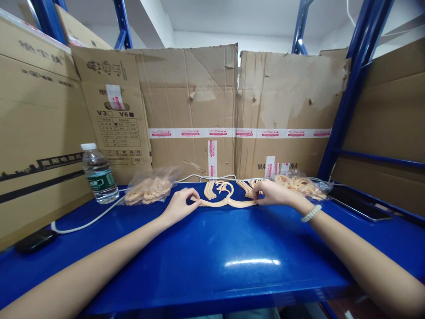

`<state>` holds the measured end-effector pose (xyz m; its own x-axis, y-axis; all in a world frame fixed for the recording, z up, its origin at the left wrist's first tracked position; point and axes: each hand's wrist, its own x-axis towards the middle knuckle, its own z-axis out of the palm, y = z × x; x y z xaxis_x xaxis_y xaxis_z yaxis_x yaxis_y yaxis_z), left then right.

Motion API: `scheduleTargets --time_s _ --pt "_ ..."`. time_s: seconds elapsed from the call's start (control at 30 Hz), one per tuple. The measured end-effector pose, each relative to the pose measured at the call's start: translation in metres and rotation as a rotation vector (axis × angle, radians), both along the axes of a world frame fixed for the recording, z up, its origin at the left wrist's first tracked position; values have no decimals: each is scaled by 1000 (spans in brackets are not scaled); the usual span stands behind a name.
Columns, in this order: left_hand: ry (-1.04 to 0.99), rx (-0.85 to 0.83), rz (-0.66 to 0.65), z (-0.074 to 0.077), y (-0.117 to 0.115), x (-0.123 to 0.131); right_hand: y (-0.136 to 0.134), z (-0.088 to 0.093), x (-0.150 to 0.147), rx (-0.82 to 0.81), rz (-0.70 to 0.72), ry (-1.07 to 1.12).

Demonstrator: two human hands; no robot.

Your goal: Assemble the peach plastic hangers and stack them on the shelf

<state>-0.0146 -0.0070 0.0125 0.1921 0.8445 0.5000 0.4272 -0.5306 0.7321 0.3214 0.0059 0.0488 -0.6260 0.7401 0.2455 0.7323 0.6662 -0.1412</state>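
Note:
A long, curved piece of pale carved wood trim [215,204] lies across the blue surface, its two arcs meeting in the middle. My left hand [181,205] pinches its left end between thumb and fingers. At the other end, my right hand [274,193] has its fingers closed on the same trim; their tips partly hide that end. Just behind the trim are a scroll-shaped carved wood piece [228,189] and a ribbed, curved wood piece [209,190]. More ribbed wood pieces [245,188] sit beside my right hand, which covers part of them.
Clear bags of wood pieces lie at left [151,188] and right [300,184]. A water bottle [98,175] stands at left, near a black object [36,240] and white cable [88,226]. A phone [360,204] lies at right. Cardboard [189,106] walls the back of the blue shelf [212,261].

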Motion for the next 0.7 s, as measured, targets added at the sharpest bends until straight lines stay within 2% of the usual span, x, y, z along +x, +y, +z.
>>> scheduleTargets --time_s 0.27,0.53,0.7 --pt "331 125 -26 -4 -1 0 3 -6 -3 5 -17 -44" --pt "512 256 -28 -12 5 -4 2 -8 -7 -28 -35 -100" --pt "582 289 -106 -16 5 -3 -4 -6 -12 3 -70 -128"
